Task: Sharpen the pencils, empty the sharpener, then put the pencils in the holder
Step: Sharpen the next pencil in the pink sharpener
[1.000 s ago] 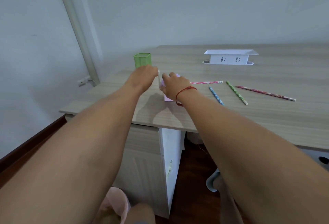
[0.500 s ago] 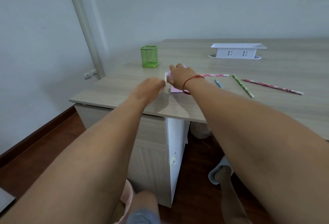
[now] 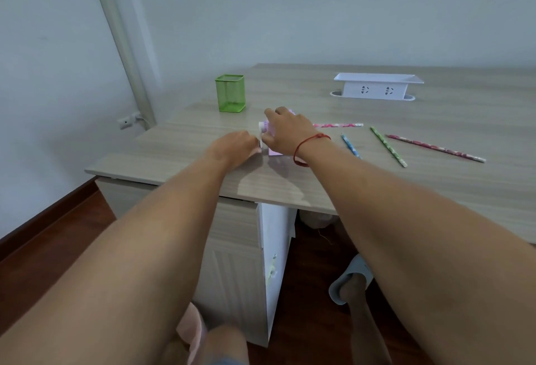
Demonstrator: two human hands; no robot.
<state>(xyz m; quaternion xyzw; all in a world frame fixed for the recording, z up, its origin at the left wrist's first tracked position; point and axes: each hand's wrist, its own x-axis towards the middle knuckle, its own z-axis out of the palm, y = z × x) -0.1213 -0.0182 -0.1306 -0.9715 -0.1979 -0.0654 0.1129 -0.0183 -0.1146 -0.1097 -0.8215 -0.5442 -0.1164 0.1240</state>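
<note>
A pink sharpener (image 3: 272, 150) stands on the desk (image 3: 435, 190), mostly hidden under my right hand (image 3: 285, 131), which grips it from above. My left hand (image 3: 236, 147) is closed on the white crank handle (image 3: 262, 135) at the sharpener's left side. A pink pencil (image 3: 338, 125) pokes out to the right from behind my right hand. A blue pencil (image 3: 350, 145), a green pencil (image 3: 388, 146) and a red-pink pencil (image 3: 435, 148) lie loose on the desk to the right. The green mesh holder (image 3: 230, 93) stands behind, to the left.
A white power socket box (image 3: 377, 87) sits at the back of the desk. The desk's left edge and front edge are close to my hands. Below are a cabinet (image 3: 232, 263), a pink bin (image 3: 191, 332) and a slippered foot (image 3: 351, 280) on the dark floor.
My left hand has come down and back from near the green holder to the sharpener's left side. The camera has shifted, so the desk appears further right.
</note>
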